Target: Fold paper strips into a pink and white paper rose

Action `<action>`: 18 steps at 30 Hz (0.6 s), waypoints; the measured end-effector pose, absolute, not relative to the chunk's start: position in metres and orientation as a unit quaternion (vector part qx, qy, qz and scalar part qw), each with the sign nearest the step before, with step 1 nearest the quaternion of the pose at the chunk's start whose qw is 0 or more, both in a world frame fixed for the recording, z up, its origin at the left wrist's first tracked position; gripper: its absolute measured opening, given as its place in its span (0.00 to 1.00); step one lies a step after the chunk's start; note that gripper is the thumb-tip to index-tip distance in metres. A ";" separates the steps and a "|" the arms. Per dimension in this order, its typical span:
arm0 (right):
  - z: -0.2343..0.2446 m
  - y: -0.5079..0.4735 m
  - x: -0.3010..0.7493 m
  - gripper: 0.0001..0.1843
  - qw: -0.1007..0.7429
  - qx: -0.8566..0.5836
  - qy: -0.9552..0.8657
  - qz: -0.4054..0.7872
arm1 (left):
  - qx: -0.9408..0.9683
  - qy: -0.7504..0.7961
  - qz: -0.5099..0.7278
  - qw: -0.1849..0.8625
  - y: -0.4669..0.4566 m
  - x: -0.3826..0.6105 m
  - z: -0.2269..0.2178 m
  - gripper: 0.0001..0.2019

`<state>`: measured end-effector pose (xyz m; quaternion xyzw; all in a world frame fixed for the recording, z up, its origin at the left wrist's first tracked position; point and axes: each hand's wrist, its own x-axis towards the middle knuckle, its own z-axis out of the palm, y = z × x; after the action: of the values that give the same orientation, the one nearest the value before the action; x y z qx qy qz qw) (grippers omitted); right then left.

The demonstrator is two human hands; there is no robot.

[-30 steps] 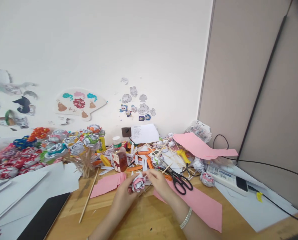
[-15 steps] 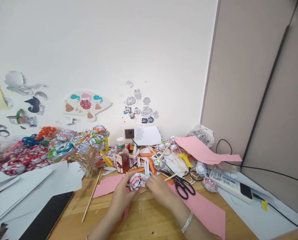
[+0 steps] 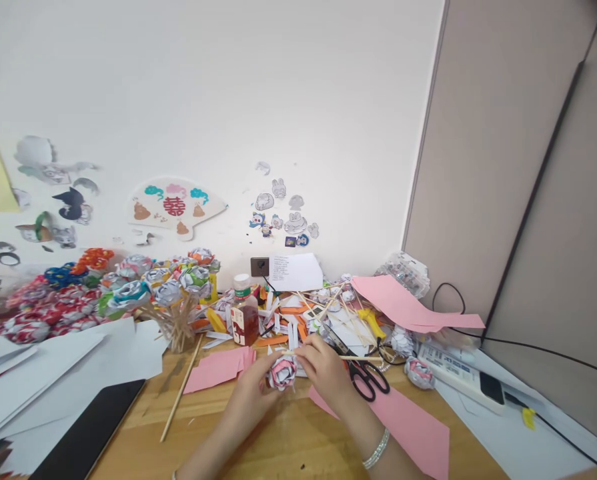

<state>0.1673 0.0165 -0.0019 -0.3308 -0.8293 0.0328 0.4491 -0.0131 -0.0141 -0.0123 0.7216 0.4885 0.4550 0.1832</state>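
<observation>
A pink-and-white paper rose is gripped in my left hand, fingers curled around its left side. Close against the flower's right edge, my right hand is closed in a pinch on a thin wooden stick, which sticks out level to the right. Whether the stick is joined to the rose is hidden by the fingers. Black-handled scissors lie just right of my right hand, partly over a pink paper sheet. Pink paper pieces rest left of my left hand.
A bottle stands behind the hands amid paper strips and sticks. Bunched paper flowers fill the back left. White sheets and a black tablet-like slab lie left, a loose stick nearer. A power strip lies right.
The rose has turned and shifted slightly right in my left hand. My right hand has risen a little, and the stick now lies level, extending to its right.
</observation>
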 end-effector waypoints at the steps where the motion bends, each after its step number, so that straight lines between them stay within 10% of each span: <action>1: -0.001 0.015 0.167 0.09 0.444 -0.327 -0.833 0.034 | 0.723 0.487 0.454 0.184 -0.014 -0.012 -0.013 0.23; 18: 0.012 0.004 0.167 0.10 0.415 -0.328 -0.848 0.019 | 0.727 0.471 0.453 0.212 -0.021 -0.004 -0.005 0.23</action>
<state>0.1672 0.0042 0.0120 -0.3282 -0.8484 0.0190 0.4149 -0.0038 -0.0206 -0.0052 0.7268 0.4709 0.4530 0.2117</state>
